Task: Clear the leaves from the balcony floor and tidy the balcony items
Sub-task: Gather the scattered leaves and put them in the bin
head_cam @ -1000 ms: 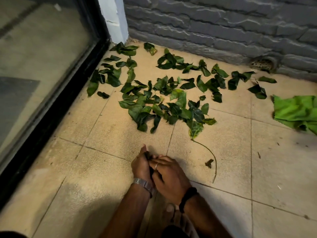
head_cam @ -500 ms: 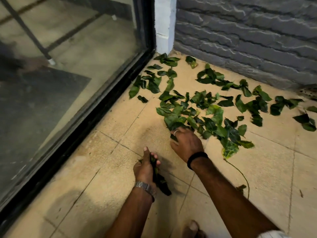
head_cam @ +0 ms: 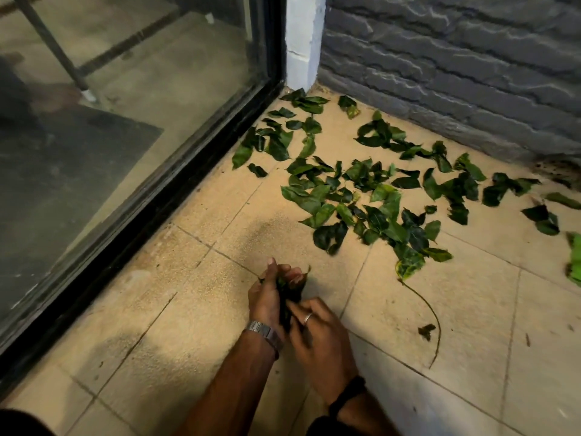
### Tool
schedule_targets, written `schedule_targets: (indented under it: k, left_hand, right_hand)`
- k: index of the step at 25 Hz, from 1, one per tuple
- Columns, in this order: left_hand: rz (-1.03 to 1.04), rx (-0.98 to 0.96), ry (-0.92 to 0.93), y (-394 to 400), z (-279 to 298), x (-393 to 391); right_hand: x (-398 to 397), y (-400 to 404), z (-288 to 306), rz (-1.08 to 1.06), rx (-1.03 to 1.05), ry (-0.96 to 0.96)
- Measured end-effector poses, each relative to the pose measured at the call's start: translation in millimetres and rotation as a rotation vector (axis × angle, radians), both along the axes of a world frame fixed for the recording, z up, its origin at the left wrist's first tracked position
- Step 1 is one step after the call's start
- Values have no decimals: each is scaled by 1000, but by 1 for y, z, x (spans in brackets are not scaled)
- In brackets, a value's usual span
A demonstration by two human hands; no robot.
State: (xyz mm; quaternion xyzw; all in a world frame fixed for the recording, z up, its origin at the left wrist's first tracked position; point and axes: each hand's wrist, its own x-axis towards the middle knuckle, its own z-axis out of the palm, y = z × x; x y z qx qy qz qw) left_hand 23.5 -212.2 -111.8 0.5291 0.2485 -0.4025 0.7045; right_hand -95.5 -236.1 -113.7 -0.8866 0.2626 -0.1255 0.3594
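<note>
Several dark green leaves lie scattered over the beige tiled floor, from the corner by the glass door toward the right. My left hand is closed around a bunch of picked-up leaves low over the floor. My right hand presses against that bunch from the right, its fingers touching the leaves. A thin bare stem curves across the tile to the right of my hands, with a small leaf scrap beside it.
A glass sliding door with a black frame runs along the left. A grey stone wall closes the back, with a white post at the corner. A green cloth shows at the right edge.
My right hand has come back from the leaf pile to the left hand, adding leaves to the bunch. The view has shifted a little to the left.
</note>
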Motion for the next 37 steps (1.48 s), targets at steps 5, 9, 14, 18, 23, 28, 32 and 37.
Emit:
schedule_targets:
  k: [5, 9, 14, 18, 23, 28, 32, 37]
  left_hand:
    - [-216, -45, 39, -20, 5, -38]
    - [-162, 194, -103, -24, -6, -45]
    - [-161, 320, -72, -32, -19, -37]
    - [-182, 253, -9, -32, -15, -41]
    - [-187, 191, 8, -33, -11, -41]
    - [-180, 183, 8, -34, -13, -44]
    - [-206, 191, -3, -36, -11, -49]
    - [-266, 105, -17, -35, -13, -49]
  right_hand:
    - [-25, -11, 3, -232, 201, -87]
    - [-36, -27, 27, -66, 305, -26]
    - [-43, -111, 22, -297, 212, -41]
    - [-61, -185, -23, -477, -186, 396]
    - [-67, -202, -31, -485, -288, 395]
    - [-61, -200, -36, -456, -256, 452]
    - [-63, -202, -30, -446, -297, 405]
    - [-69, -157, 12, -742, 88, -136]
